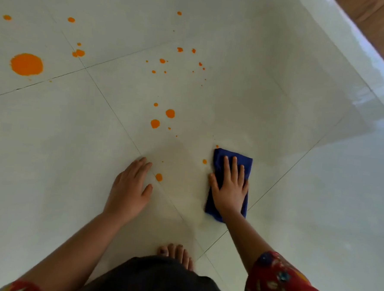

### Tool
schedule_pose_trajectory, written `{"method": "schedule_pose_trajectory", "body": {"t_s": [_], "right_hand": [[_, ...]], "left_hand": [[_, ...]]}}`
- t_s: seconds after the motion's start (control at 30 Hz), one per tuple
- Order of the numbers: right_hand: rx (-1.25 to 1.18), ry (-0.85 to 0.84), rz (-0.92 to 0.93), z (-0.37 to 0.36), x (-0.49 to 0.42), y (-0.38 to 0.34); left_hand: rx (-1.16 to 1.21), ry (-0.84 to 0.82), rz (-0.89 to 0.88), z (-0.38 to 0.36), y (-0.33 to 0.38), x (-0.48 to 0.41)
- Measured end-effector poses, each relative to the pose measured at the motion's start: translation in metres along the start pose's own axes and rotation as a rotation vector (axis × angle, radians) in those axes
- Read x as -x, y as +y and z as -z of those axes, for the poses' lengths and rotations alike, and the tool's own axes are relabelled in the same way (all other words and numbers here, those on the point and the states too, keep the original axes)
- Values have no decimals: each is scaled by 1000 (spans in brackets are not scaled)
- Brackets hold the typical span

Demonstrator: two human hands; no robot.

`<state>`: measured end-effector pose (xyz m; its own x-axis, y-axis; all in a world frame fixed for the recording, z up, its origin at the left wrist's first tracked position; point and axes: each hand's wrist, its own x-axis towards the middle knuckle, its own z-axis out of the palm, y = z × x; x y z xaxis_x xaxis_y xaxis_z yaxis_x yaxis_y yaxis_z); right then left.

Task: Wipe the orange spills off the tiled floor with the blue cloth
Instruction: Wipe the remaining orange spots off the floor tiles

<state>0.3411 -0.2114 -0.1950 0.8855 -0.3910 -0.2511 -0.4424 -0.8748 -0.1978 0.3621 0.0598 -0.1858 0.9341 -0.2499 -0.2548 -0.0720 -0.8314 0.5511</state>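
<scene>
The right hand (229, 192) lies flat, fingers spread, pressing a folded blue cloth (230, 161) of soft weave onto the floor (318, 198), not clenched around it. The left hand (128, 191) rests open and flat on the glossy pale square tiles. Round orange drops (159, 177) dot the floor between and beyond the hands; a large blob (26, 64) lies far left.

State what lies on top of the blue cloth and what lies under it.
The right hand lies flat on the blue cloth, fingers spread. The cloth rests on the tiled floor. Whether any orange spill sits beneath it cannot be seen; the cloth covers that patch.
</scene>
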Motion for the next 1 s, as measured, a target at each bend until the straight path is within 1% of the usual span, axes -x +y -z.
{"method": "schedule_pose_trajectory", "body": {"t_s": [0.1,0.17,0.2,0.27,0.33,0.37,0.4,0.43,0.47,0.53,0.57,0.6,0.63,0.7,0.77,0.8,0.83,0.9,0.93,1.0], "right_hand": [[84,-54,34,-9,0,3],[117,-35,103,-12,13,21],[109,-23,90,-10,15,33],[67,17,-30,-3,-3,42],[-6,64,-193,1,-43,26],[-42,65,-242,3,-62,10],[-60,60,-240,2,-74,-6],[-60,65,-181,-1,-76,-19],[-44,70,-82,-5,-69,-28],[7,48,108,-12,-36,-21],[36,35,152,-12,-21,-9],[46,28,139,-10,-12,5],[41,35,82,-8,-15,17],[17,67,-93,0,-42,27],[-10,90,-200,7,-81,15],[-29,94,-210,8,-100,3],[-40,94,-193,9,-115,-11],[-39,90,-83,4,-129,-40],[-27,85,16,1,-125,-50],[32,51,295,-5,-97,-50]], "left_hand": [[-14,33,-4,-3,4,-11],[-8,20,-11,-10,6,-16],[-7,8,-8,-12,6,-18],[-36,-25,13,-15,8,-17],[-70,-37,22,-18,8,-17],[-84,-31,26,-20,9,-18],[-99,-27,29,-21,9,-18],[-114,-17,30,-22,9,-18],[-131,-9,31,-23,9,-17],[-157,-6,27,-25,9,-16],[-168,-8,24,-26,9,-15],[-177,-14,24,-27,9,-14],[-177,-20,26,-28,8,-14],[-160,-26,34,-30,8,-14],[-149,-17,37,-32,8,-13],[-154,-10,33,-33,8,-14],[-159,-3,29,-33,7,-14],[-163,8,16,-34,7,-14],[-163,10,12,-34,7,-14],[-156,11,5,-32,7,-13]]}}
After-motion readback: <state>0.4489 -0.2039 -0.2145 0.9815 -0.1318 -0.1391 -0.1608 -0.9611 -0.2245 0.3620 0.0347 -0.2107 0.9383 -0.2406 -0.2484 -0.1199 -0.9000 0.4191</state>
